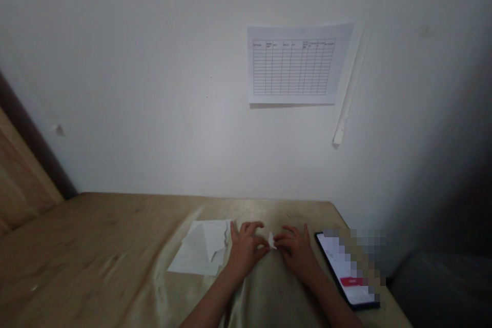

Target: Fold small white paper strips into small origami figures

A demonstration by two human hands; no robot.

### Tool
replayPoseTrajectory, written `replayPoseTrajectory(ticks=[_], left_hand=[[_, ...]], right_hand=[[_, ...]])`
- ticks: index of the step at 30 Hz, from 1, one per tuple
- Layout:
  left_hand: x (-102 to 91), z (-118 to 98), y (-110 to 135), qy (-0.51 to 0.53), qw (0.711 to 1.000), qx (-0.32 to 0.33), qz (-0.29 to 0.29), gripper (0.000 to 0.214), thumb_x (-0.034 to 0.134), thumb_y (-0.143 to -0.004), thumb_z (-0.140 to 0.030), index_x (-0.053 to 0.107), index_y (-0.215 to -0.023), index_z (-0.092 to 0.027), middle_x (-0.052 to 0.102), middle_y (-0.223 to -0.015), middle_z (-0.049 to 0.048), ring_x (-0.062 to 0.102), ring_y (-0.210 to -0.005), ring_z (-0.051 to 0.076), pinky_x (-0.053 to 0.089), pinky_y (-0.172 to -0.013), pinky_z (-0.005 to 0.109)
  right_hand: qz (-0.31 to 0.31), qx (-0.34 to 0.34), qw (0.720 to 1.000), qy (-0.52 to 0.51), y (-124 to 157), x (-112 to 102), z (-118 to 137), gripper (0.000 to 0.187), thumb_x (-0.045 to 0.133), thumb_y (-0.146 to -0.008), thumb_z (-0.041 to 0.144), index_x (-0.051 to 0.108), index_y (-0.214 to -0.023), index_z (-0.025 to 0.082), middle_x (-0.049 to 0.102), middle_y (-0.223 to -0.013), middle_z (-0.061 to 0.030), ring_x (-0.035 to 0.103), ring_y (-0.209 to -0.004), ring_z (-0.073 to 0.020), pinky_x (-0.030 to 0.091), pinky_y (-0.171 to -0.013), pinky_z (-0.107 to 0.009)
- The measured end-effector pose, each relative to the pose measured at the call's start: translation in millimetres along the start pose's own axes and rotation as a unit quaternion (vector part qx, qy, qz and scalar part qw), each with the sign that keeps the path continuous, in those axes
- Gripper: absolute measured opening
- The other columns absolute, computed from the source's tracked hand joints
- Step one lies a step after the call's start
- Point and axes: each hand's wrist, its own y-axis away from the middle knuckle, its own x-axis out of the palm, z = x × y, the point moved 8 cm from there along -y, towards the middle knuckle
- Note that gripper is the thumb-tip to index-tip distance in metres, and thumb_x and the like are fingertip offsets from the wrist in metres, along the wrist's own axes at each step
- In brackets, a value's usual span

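A small white scrap of paper sits between my two hands, low on the table. My left hand pinches its left edge with thumb and fingertips, the other fingers curled. My right hand pinches its right edge the same way. Both hands rest on a shiny tan cloth. Just left of my left hand lies a stack of white paper sheets, the top ones folded and torn along one edge.
A phone with a lit screen lies at the table's right edge, beside my right hand. The wooden table meets a white wall bearing a printed grid sheet and a white strip. Wooden furniture stands left.
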Motion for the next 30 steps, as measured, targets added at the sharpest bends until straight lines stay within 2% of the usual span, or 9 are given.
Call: replayPoseTrajectory(ticks=[6, 11, 13, 15, 17, 19, 21, 24, 30], left_hand=[[2.5, 0, -2, 0.018, 0.999, -0.031, 0.003, 0.007, 0.074, -0.086, -0.033, 0.08, -0.083, -0.036, 0.062, -0.137, -0.0006, 0.05, -0.13, 0.031, -0.002, -0.116, 0.077], [10.1, 3, -3, 0.024, 0.998, -0.054, -0.004, 0.007, 0.076, -0.084, -0.038, 0.078, -0.083, -0.032, 0.063, -0.132, 0.0012, 0.053, -0.126, 0.03, 0.001, -0.116, 0.075], [13.0, 4, -2, 0.025, 0.998, -0.058, -0.002, 0.006, 0.077, -0.082, -0.037, 0.077, -0.084, -0.032, 0.062, -0.132, 0.0012, 0.053, -0.127, 0.03, 0.004, -0.116, 0.075], [14.6, 7, -2, 0.023, 0.998, -0.066, -0.004, 0.008, 0.078, -0.081, -0.036, 0.076, -0.088, -0.032, 0.062, -0.133, 0.0019, 0.053, -0.128, 0.03, 0.006, -0.115, 0.074], [15.2, 9, -2, 0.021, 0.997, -0.077, -0.009, 0.018, 0.08, -0.079, -0.035, 0.075, -0.097, -0.034, 0.062, -0.134, 0.003, 0.052, -0.13, 0.031, 0.008, -0.116, 0.073], [16.0, 12, -2, 0.019, 0.996, -0.091, -0.011, 0.03, 0.08, -0.078, -0.035, 0.074, -0.108, -0.036, 0.061, -0.136, 0.0044, 0.051, -0.131, 0.032, 0.009, -0.116, 0.072], [17.7, 14, -3, 0.019, 0.995, -0.097, -0.005, 0.035, 0.08, -0.078, -0.035, 0.074, -0.112, -0.038, 0.059, -0.139, 0.0047, 0.05, -0.133, 0.034, 0.01, -0.116, 0.072], [18.9, 13, -3, 0.025, 0.996, -0.091, 0.002, 0.03, 0.079, -0.079, -0.034, 0.076, -0.108, -0.04, 0.058, -0.141, 0.0039, 0.048, -0.134, 0.035, 0.01, -0.116, 0.072], [11.7, 9, -4, 0.04, 0.996, -0.077, -0.029, 0.03, 0.08, -0.078, -0.025, 0.077, -0.105, -0.039, 0.059, -0.141, 0.0025, 0.053, -0.129, 0.031, 0.009, -0.117, 0.072]], right_hand=[[-0.004, 0.012, 1.0, -0.018, -1, 0, -1, 0.024, 0.055, -0.092, 0.028, 0.077, -0.096, 0.034, 0.076, -0.113, 0.0005, 0.053, -0.131, -0.0284, -0.005, -0.118, -0.069], [-0.015, 0.01, 1.0, 0.003, -4, 3, -2, 0.014, 0.063, -0.089, 0.03, 0.076, -0.095, 0.033, 0.075, -0.114, 0.0015, 0.047, -0.136, -0.0306, -0.004, -0.119, -0.067], [-0.026, 0.02, 0.999, 0.015, -5, 3, -5, 0.016, 0.067, -0.086, 0.028, 0.076, -0.098, 0.031, 0.074, -0.117, -0.0003, 0.046, -0.136, -0.031, 0.002, -0.12, -0.064], [-0.041, 0.034, 0.998, 0.023, -4, 2, -8, 0.025, 0.07, -0.083, 0.027, 0.074, -0.107, 0.028, 0.071, -0.123, -0.0037, 0.046, -0.135, -0.0309, 0.013, -0.121, -0.059], [-0.05, 0.04, 0.998, 0.026, -4, 2, -11, 0.031, 0.07, -0.082, 0.027, 0.073, -0.113, 0.025, 0.069, -0.127, -0.0066, 0.046, -0.134, -0.0307, 0.023, -0.119, -0.053], [-0.05, 0.038, 0.998, 0.026, -3, 4, -13, 0.03, 0.068, -0.084, 0.028, 0.074, -0.113, 0.027, 0.068, -0.129, -0.0069, 0.045, -0.135, -0.0307, 0.028, -0.117, -0.051], [-0.047, 0.034, 0.998, 0.023, -4, 7, -14, 0.026, 0.067, -0.085, 0.028, 0.076, -0.11, 0.03, 0.067, -0.13, -0.0057, 0.045, -0.135, -0.0307, 0.03, -0.116, -0.05], [-0.045, 0.031, 0.998, 0.015, -5, 9, -14, 0.026, 0.067, -0.084, 0.027, 0.076, -0.108, 0.031, 0.068, -0.129, -0.0049, 0.045, -0.135, -0.0305, 0.03, -0.115, -0.05], [-0.04, 0.02, 0.999, 0.001, -8, 10, -13, 0.033, 0.067, -0.082, 0.025, 0.074, -0.114, 0.029, 0.07, -0.126, -0.0053, 0.045, -0.135, -0.0309, 0.03, -0.116, -0.05]])
